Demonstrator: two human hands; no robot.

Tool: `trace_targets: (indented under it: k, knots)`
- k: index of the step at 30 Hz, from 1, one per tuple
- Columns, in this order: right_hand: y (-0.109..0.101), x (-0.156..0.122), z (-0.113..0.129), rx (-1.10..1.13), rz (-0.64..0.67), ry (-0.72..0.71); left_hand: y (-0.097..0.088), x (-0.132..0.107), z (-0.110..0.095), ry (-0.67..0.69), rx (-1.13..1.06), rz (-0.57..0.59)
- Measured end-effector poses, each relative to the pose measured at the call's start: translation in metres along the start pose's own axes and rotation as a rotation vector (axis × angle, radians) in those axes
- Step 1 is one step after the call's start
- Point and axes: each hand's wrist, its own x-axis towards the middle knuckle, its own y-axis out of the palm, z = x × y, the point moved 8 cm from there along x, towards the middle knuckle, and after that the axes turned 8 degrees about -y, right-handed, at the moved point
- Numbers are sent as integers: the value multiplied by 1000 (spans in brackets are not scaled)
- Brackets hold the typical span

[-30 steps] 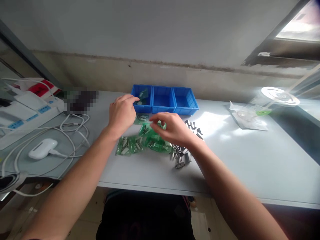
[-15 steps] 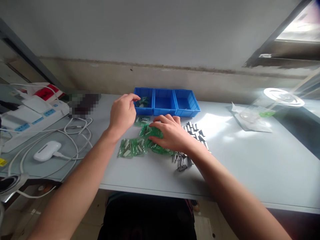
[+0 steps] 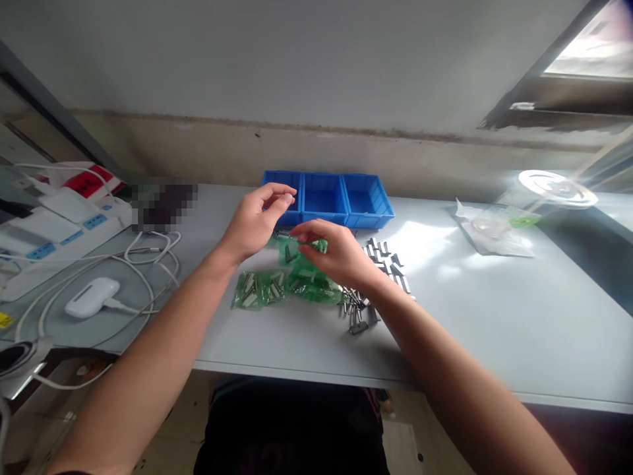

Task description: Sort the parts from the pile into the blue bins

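My left hand [image 3: 260,221] hovers in front of the left compartment of the blue three-part bin [image 3: 324,218], its thumb and index finger curved with a small gap between the tips. Nothing shows in it. Just right of it, my right hand [image 3: 333,251] is over a pile of green plastic bags [image 3: 311,284], thumb and fingers apart. No bag is visibly gripped there. Two filled green bags [image 3: 261,289] of small metal parts lie left of the pile. Loose metal pieces [image 3: 388,260] and metal pins [image 3: 351,302] are spread beside my right wrist, partly covered by it.
A white power strip [image 3: 69,241], tangled white cables [image 3: 148,277] and a white earbud case [image 3: 92,297] occupy the left side. A clear plastic bag [image 3: 499,234] and a white ring-shaped roll [image 3: 556,188] lie at right. The wall rises behind the bin.
My left hand has shifted right across the left compartment, its thumb now nearer the index finger. The right hand has lifted slightly, moving up and left off the green bags.
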Motion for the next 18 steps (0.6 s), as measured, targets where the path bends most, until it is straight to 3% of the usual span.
trace_targets:
  k: [4, 7, 13, 18]
  knots:
    - [-24, 2, -4, 240, -227, 64, 16, -7, 3, -142, -168, 256]
    - [-39, 0, -8, 291, -388, 74, 25, -11, 5, -186, -187, 364]
    - [-48, -1, -7, 347, -496, 62, 31, -10, 14, -243, -214, 312]
    - [-45, -1, -10, 335, -451, 114, 33, -8, 12, -218, -165, 274]
